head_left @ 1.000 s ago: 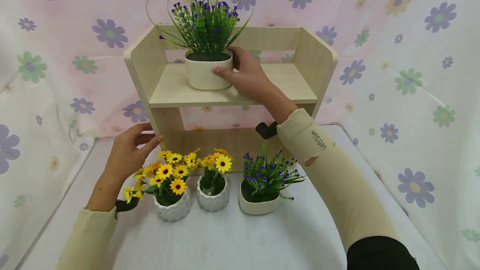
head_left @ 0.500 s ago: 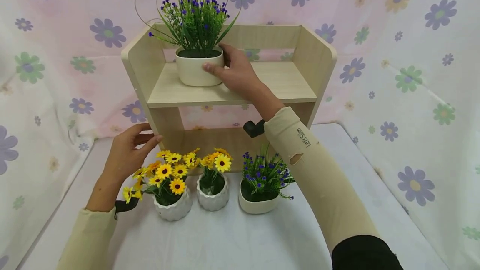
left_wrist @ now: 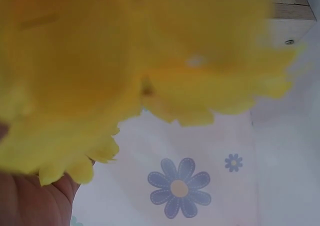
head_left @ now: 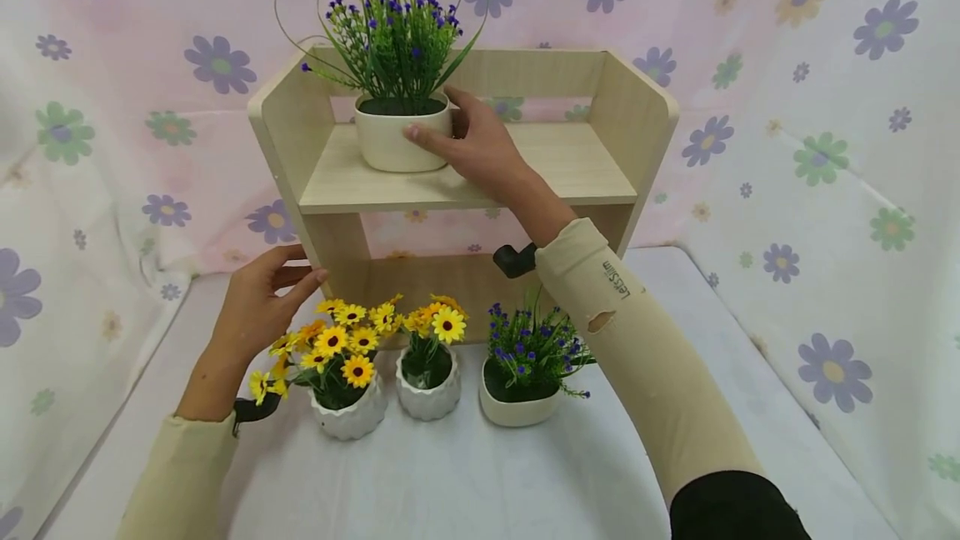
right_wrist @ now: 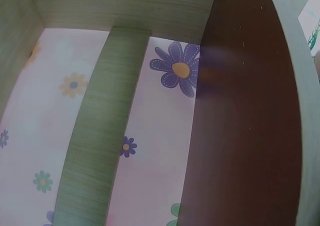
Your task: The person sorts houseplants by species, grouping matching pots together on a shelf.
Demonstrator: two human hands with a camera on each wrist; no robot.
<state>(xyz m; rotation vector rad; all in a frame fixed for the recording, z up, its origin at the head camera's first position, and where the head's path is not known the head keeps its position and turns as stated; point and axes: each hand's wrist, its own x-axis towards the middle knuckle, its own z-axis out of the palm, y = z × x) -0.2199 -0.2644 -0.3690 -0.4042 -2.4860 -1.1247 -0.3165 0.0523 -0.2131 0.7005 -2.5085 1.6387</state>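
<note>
In the head view, a cream oval pot (head_left: 397,140) of green grass and purple flowers stands on the upper board of a wooden shelf (head_left: 480,202), left of its middle. My right hand (head_left: 487,144) grips the pot's right side, thumb on the front and fingers behind. My left hand (head_left: 255,302) reaches to the shelf's left side panel; its thumb rests at the front edge and the fingertips are hidden beside the panel. Yellow flowers (left_wrist: 90,86) fill much of the left wrist view, over part of that hand. Shelf slats (right_wrist: 95,136) show in the right wrist view, without the pot.
On the white tabletop (head_left: 450,482) stand a white scalloped pot (head_left: 350,417) of yellow flowers, a smaller matching pot (head_left: 427,398) and a cream pot (head_left: 519,408) with purple flowers. The flowers lean near my left wrist. A flowered cloth (head_left: 765,107) hangs behind.
My right hand has moved the purple-flowered pot left along the upper board, mostly in the first half second. My left hand has stayed at the side panel.
</note>
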